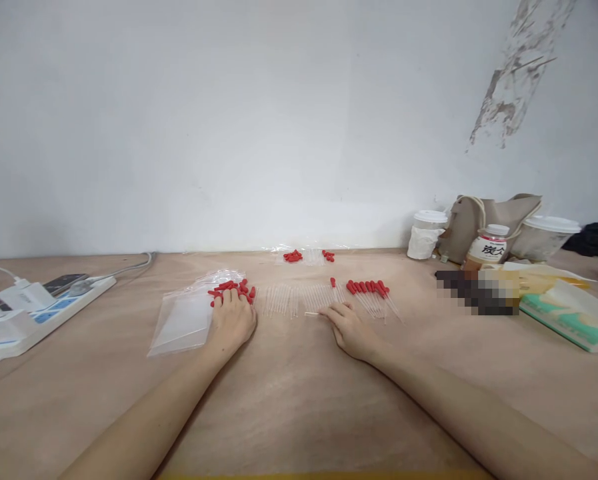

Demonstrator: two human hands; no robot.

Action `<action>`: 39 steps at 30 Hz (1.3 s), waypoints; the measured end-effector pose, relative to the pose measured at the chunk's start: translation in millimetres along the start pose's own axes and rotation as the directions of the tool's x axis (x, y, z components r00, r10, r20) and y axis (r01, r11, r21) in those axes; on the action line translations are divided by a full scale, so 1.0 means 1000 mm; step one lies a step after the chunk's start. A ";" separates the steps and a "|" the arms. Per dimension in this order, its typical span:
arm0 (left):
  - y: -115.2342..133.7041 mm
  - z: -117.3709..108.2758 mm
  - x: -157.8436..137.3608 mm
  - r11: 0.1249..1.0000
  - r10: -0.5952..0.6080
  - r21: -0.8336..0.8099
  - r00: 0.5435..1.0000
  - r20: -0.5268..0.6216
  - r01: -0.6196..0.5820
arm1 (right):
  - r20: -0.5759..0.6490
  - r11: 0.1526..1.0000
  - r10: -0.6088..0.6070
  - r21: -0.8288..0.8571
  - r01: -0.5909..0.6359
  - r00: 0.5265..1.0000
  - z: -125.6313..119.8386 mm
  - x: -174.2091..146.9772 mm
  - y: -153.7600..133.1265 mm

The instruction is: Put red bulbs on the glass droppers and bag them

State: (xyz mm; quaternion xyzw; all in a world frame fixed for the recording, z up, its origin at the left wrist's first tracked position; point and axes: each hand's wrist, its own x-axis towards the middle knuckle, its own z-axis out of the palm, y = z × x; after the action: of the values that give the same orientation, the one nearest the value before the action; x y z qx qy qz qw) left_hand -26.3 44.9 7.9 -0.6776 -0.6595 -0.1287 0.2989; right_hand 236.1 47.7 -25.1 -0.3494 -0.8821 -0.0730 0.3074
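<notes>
- A white wall (203,120) rises behind everything, its plaster scuffed at upper right.
- The brown-covered surface (279,400) stretches in front of me, my forearms reaching across it.
- A white power strip (53,312) runs along the far left, with plugs and cords in it.
- A beige bag (461,230) stands at the right, near the wall.
- Clear plastic bags (181,327) lie flat just left of my left hand, partly under the red bulbs.
- A green-and-white packet (573,317) lies at the far right.
- My left hand (232,317) rests palm down with its fingers curved over the pile of bulbs; I cannot tell whether they grip one.
- My right hand (351,328) has its fingertips pinching the end of a single clear tube (311,314), which points left.
- Two lidded cups, one near (549,237) and one farther left (427,233), flank the beige bag; a labelled bottle (489,247) stands before it.
- Red-bulbed droppers (363,287) lie side by side just right of my right hand.
- Thin loose tubes (280,300) lie in rows between my hands; one beside my right fingers has a red top (333,283).
- Red bulbs (226,286) sit heaped at my left fingertips; smaller clusters (293,256) lie by the wall.
</notes>
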 end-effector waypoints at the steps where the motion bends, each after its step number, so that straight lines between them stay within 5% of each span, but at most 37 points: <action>1: 0.001 -0.003 0.000 1.000 -0.002 0.005 1.000 -0.009 0.002 | -0.010 1.000 0.019 0.001 -0.019 1.000 0.000 0.000 0.000; 6: 0.021 -0.021 -0.002 0.977 0.150 -0.146 0.987 -0.061 -0.158 | -0.026 0.996 0.091 0.027 -0.090 0.996 -0.003 0.002 -0.003; 10: 0.045 -0.020 -0.011 0.828 0.302 -0.474 0.950 -0.076 -0.301 | -0.034 0.995 0.094 0.035 -0.092 0.995 -0.005 0.002 -0.005; 13: 0.055 -0.013 -0.015 0.754 0.347 -0.565 0.934 -0.089 -0.334 | -0.057 0.997 0.078 0.022 -0.077 0.995 -0.005 0.002 -0.006; 39: 0.051 -0.014 -0.015 0.607 0.475 -0.687 0.875 -0.089 -0.400 | -0.026 0.999 -0.039 -0.039 0.038 0.999 -0.010 0.000 -0.004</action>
State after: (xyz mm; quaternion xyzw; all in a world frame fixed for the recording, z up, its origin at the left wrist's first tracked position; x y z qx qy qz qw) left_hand 24.6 27.3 -1.5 -0.8847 -0.3925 -0.2511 0.0147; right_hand 238.1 41.6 -16.9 -0.3374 -0.8828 -0.1006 0.3110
